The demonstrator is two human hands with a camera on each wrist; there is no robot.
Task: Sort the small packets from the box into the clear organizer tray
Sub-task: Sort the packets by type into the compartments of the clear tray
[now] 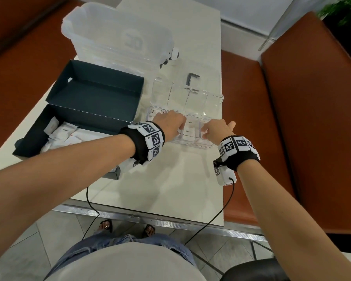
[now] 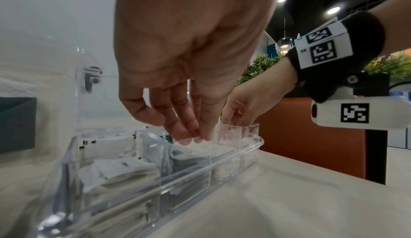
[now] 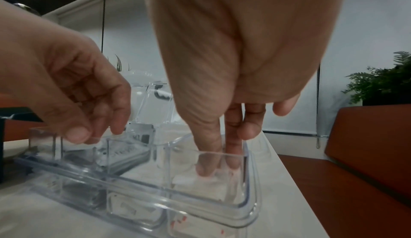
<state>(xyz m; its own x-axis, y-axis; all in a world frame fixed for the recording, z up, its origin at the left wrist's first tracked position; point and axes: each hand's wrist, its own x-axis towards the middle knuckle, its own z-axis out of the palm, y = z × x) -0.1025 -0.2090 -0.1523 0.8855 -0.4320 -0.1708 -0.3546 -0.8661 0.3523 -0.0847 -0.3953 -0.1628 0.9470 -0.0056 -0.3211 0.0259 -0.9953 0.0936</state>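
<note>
Right hand (image 1: pixel 217 128) was down in the organizer tray (image 1: pixel 193 146), in its right end compartment, fingers straight, gripping nothing, pressing a packet (image 3: pixel 189 180) flat. Left hand (image 1: pixel 170 122), fingers curled, had its tips on a second packet (image 2: pixel 222 147) mid-tray; pinched or just touched, couldn't tell. Spare packets (image 1: pixel 63 132) lay in the box (image 1: pixel 89 117) left of the tray.

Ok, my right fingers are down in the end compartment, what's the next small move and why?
Probably lift the right hand, fingers straight up, out of the clear tray: the white packet under them seems to lie on the compartment floor, and more packets wait in the dark box.
</note>
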